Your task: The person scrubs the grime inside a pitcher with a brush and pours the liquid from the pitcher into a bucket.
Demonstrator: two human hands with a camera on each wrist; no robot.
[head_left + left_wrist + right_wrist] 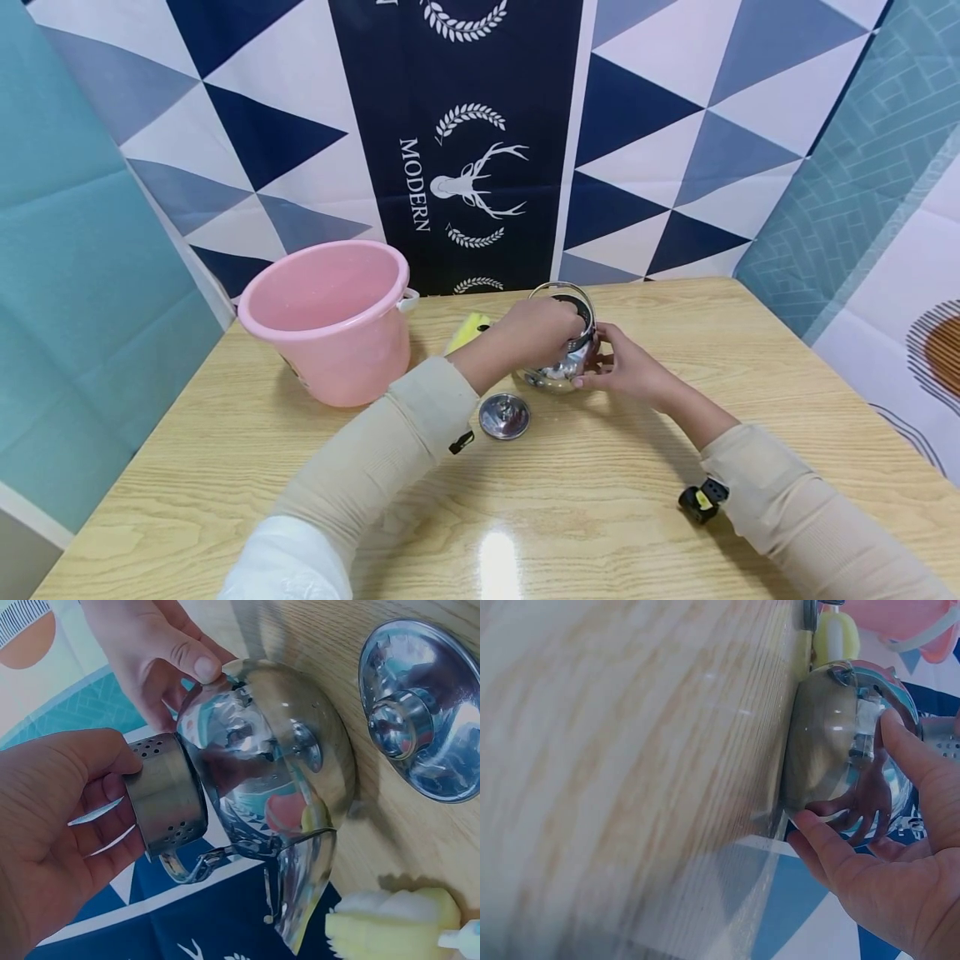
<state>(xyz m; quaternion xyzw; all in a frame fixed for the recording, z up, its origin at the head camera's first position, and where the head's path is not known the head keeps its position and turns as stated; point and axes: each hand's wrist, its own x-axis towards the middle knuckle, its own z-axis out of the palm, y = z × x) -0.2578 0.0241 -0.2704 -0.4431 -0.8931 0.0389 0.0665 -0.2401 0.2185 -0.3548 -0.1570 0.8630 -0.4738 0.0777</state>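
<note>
A shiny steel teapot (551, 379) with a raised hoop handle stands on the table. Above its mouth, my left hand (540, 329) grips a perforated metal strainer (166, 799) by the side, thumb on the near rim. In the left wrist view most of the strainer shows outside the opening; whether its far end is inside cannot be told. My right hand (628, 367) holds the teapot's right side, thumb and fingers spread around the curved body (829, 750). The teapot's round lid (504, 416) lies on the table, knob up, nearer the front.
A pink bucket (337, 367) with a white handle stands at the back left. Behind my left forearm lies a yellow-and-white sponge brush (394, 926), partly covered in the head view. A patterned cloth (465, 100) hangs along the table's back edge.
</note>
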